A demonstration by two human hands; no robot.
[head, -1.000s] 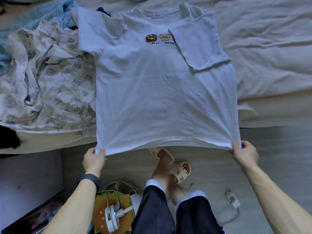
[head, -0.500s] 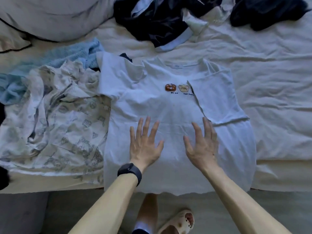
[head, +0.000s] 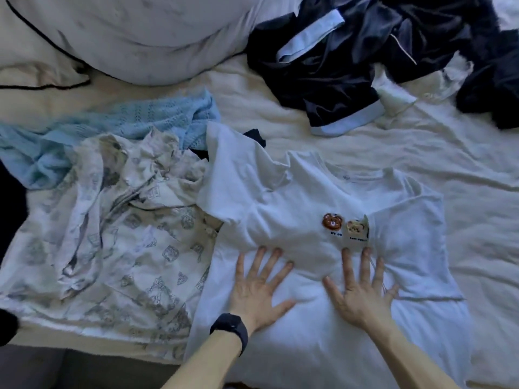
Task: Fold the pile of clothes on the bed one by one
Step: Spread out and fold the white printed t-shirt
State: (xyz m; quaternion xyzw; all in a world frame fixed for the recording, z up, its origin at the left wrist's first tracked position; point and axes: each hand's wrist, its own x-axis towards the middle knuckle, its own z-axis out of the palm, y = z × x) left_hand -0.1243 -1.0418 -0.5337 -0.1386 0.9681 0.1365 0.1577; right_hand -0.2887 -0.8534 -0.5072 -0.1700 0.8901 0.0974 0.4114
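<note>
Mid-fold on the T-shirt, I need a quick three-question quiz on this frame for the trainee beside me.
1. True or false: the left hand and the right hand both lie flat, fingers spread, on the white T-shirt.
2. Which sleeve is folded in over the chest? A: left sleeve. B: right sleeve. C: both.
3. Short answer: which garment lies directly left of the T-shirt, against its side?

Key: 1 true. 2 B. 3 the printed garment.
</note>
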